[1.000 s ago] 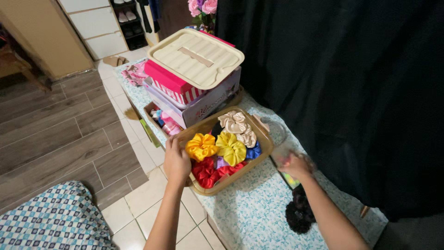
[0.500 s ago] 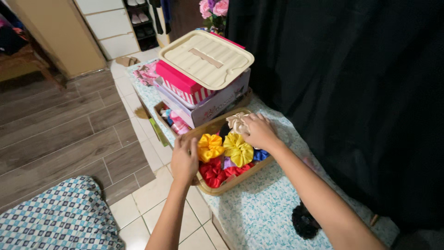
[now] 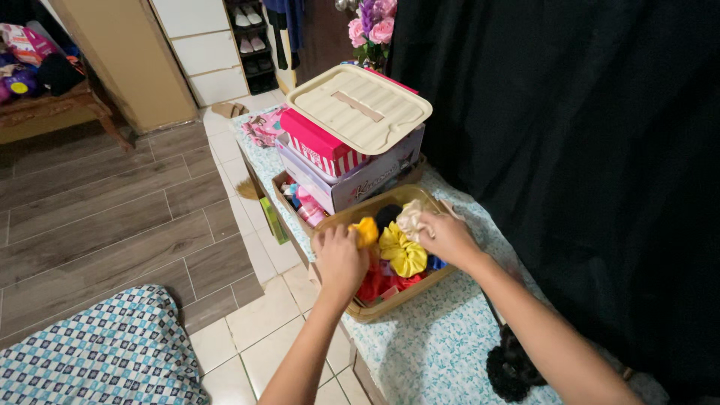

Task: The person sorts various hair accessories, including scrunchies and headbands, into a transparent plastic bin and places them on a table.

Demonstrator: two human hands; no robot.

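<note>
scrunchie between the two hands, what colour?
Bright yellow scrunchie, satin-like sheen; seen in the head view, the only view.

Floor of grey wood-look planks [image 3: 97, 217] from 9 to 11 o'clock, giving way to pale square tiles [image 3: 255, 322] toward 6; black curtain [image 3: 570, 150] fills 1 to 4 o'clock; white drawer unit [image 3: 199, 45] and dark shoe rack [image 3: 251, 37] at 12; tan cabinet side [image 3: 127, 60] at 11; wooden bench [image 3: 52, 109] at 10; blue-checked fabric [image 3: 97, 352] at 7; even indoor light.
</note>
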